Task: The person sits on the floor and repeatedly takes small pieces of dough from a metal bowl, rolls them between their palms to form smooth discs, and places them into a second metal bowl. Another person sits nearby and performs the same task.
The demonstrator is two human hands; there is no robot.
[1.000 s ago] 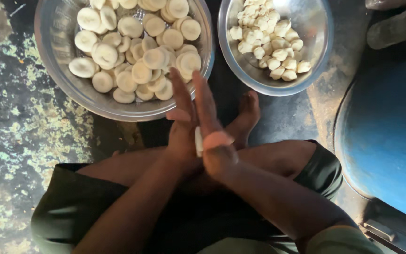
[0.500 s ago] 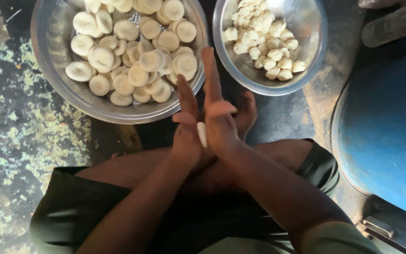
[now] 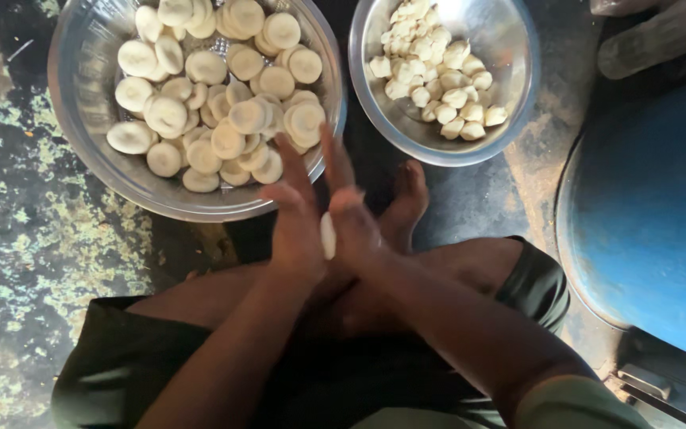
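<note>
Dark, mottled floor [image 3: 17, 238] down there, person sitting with both palms pressed flat together: left hand [image 3: 295, 226] and right hand [image 3: 355, 226] gripping a pale dough piece [image 3: 328, 236], mid-flattening I'd say. Just past the fingertips sits the big bowl [image 3: 81, 87] of flattened rounds; next it likely needs parting palms and a careful drop there.

Dark, stained floor [image 3: 33, 262] — two steel bowls [image 3: 89, 119] and a blue drum [image 3: 653, 214] on it.

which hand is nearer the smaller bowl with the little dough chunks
Right. The right hand is just below and left of the smaller bowl. The left hand, pressed against it with a dough piece between, sits farther left.
</note>
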